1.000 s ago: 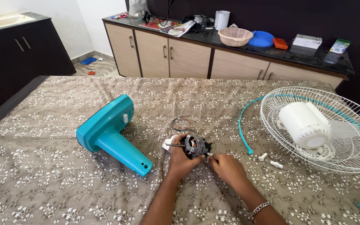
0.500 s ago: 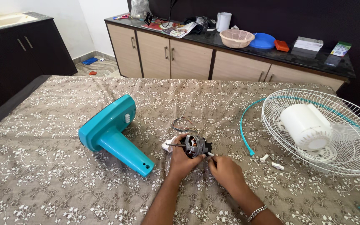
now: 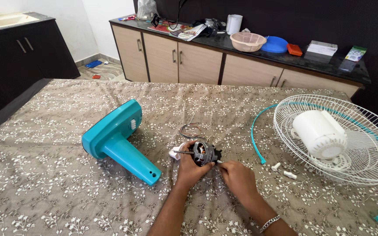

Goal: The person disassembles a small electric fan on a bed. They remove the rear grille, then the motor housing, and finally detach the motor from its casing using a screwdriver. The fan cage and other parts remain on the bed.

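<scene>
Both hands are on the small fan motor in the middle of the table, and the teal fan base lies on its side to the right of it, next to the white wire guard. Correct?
Not quite. The head view shows the teal fan base lying on its side to the left of the fan motor, well apart from the white wire guard, which sits at the right. The left hand does hold the motor, with the right hand at its end.

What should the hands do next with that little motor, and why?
Probably keep the left hand gripping the motor and let the right hand work the small white piece at its end. The right fingertips already pinch that piece against the motor, and its wires trail loose on the cloth, so it needs a firm hold.
</scene>
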